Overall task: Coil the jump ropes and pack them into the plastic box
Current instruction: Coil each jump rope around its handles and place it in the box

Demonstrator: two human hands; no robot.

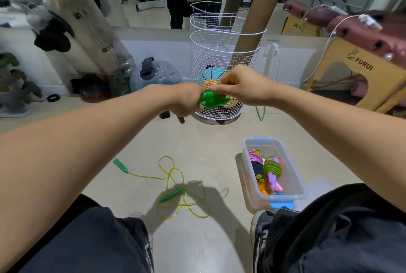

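Left hand (186,102) and right hand (241,88) both gripping green plastic jump-rope handles (212,100), raised above floor. Second green-handled yellow-green jump rope (175,187) loose on floor, left of clear plastic box (294,176) containing coiled ropes (271,168).

bare forearms without sleeves, dark trousers (92,239), and a black sneaker (260,235) with white laces.

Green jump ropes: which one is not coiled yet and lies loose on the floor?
The green jump rope spread on the floor left of the plastic box. The other green one is bunched in both hands.
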